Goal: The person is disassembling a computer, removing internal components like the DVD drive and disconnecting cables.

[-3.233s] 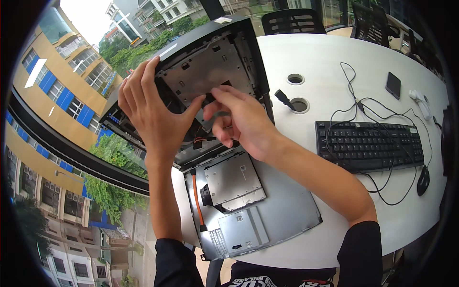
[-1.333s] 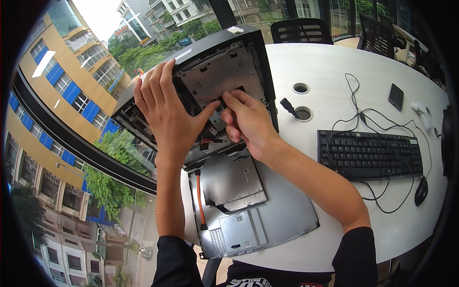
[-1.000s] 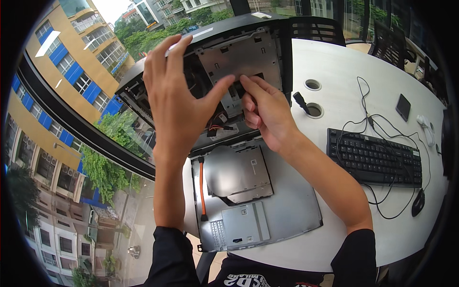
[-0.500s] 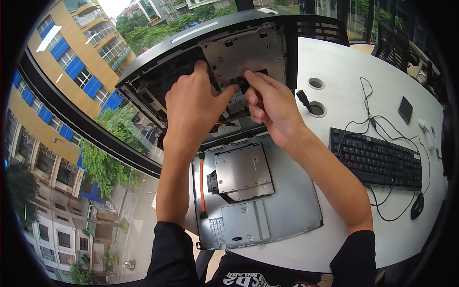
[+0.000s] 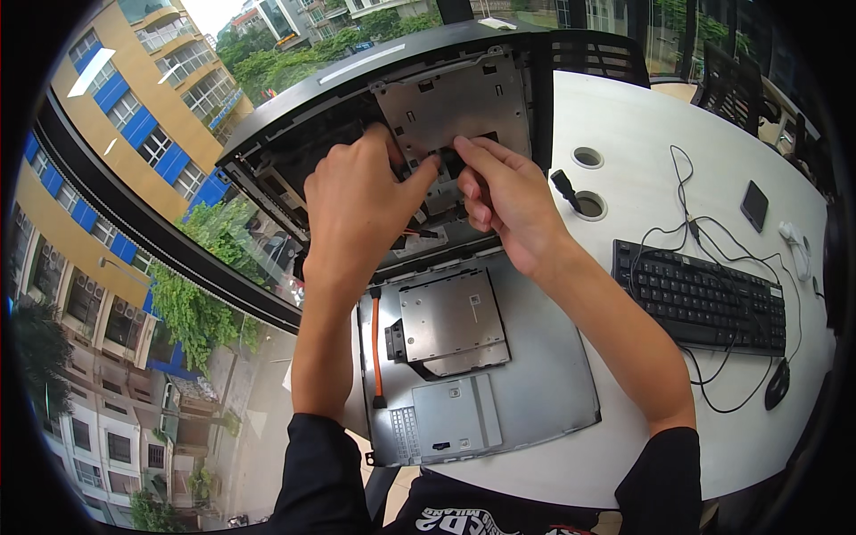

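Head view: left hand (image 5: 357,192), curled, has moved from the top edge into the open computer case (image 5: 357,78) on the white surface (image 5: 642,134); both now seem engaged there. Right hand (image 5: 513,192) bunches by the metal plate (image 5: 459,102); any pinch is unclear.

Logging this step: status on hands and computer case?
Left hand partly inside open computer case; right hand at metal plate, grip unclear. Hands hide the contact point.

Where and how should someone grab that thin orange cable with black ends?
Probably by the black plug at its near end, coming from the near side: the thin orange cable lies nearly straight front to back, and this plug rests on the flat grey metal panel, apart from the silver rectangular unit.
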A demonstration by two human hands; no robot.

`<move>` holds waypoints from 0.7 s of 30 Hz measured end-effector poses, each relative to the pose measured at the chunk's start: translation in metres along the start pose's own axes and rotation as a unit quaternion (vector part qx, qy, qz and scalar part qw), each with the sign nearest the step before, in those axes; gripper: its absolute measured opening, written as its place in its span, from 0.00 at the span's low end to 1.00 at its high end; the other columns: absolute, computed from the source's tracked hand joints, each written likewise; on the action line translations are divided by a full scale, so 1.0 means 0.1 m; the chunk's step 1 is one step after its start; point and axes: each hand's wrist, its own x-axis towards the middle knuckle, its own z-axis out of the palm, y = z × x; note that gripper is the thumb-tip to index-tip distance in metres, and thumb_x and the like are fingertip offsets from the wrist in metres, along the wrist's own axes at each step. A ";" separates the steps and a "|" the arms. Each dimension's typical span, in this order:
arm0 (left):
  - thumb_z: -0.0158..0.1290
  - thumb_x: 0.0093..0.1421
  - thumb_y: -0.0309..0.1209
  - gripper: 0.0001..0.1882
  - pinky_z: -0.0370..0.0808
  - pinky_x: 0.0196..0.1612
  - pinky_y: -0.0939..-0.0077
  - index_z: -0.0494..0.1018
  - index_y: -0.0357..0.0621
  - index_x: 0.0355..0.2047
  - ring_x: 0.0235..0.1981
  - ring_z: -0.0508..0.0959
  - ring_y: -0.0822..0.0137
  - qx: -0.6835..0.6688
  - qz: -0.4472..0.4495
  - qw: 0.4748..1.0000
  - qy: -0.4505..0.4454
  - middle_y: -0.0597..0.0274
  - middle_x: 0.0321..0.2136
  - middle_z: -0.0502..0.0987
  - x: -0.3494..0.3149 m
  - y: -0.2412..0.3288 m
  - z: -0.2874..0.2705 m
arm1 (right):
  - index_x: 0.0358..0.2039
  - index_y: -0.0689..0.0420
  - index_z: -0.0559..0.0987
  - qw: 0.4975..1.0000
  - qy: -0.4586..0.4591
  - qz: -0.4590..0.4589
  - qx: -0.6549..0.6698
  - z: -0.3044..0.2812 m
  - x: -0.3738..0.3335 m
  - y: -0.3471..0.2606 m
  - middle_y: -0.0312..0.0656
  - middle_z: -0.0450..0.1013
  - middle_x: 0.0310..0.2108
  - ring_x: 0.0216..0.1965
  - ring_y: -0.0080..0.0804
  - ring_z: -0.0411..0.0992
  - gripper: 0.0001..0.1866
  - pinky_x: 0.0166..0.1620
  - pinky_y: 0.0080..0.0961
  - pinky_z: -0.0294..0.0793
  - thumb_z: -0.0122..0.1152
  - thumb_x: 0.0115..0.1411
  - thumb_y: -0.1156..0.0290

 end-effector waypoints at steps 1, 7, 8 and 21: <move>0.68 0.57 0.45 0.22 0.78 0.31 0.63 0.80 0.36 0.37 0.23 0.84 0.57 0.014 -0.004 1.000 -0.009 0.57 0.18 0.81 0.01 0.00 0.02 | 0.45 0.54 0.81 1.000 0.003 -0.002 -0.002 -0.01 0.00 0.00 0.28 0.70 0.20 0.17 0.16 0.63 0.12 0.23 0.19 0.62 0.60 0.73 0.59; 0.67 0.59 0.44 0.21 0.76 0.30 0.62 0.78 0.35 0.34 0.21 0.82 0.57 -0.003 0.030 0.999 0.020 0.57 0.17 0.80 0.03 -0.06 0.12 | 0.44 0.52 0.81 1.000 0.010 0.002 0.000 0.01 -0.03 -0.01 0.28 0.69 0.20 0.17 0.16 0.62 0.11 0.23 0.19 0.61 0.62 0.73 0.59; 0.67 0.59 0.44 0.21 0.76 0.30 0.62 0.78 0.35 0.34 0.21 0.82 0.57 -0.003 0.031 0.999 0.020 0.57 0.17 0.80 0.03 -0.06 0.12 | 0.44 0.50 0.81 1.000 0.011 0.006 -0.002 0.02 -0.03 -0.01 0.27 0.68 0.19 0.17 0.16 0.62 0.09 0.23 0.18 0.60 0.62 0.73 0.59; 0.65 0.56 0.43 0.21 0.80 0.33 0.58 0.79 0.33 0.31 0.24 0.85 0.49 -0.037 0.023 0.999 0.009 0.51 0.20 0.81 0.04 -0.01 0.08 | 0.44 0.58 0.80 0.999 -0.007 -0.031 -0.001 -0.01 0.03 0.03 0.34 0.75 0.27 0.16 0.18 0.67 0.12 0.21 0.21 0.66 0.58 0.74 0.62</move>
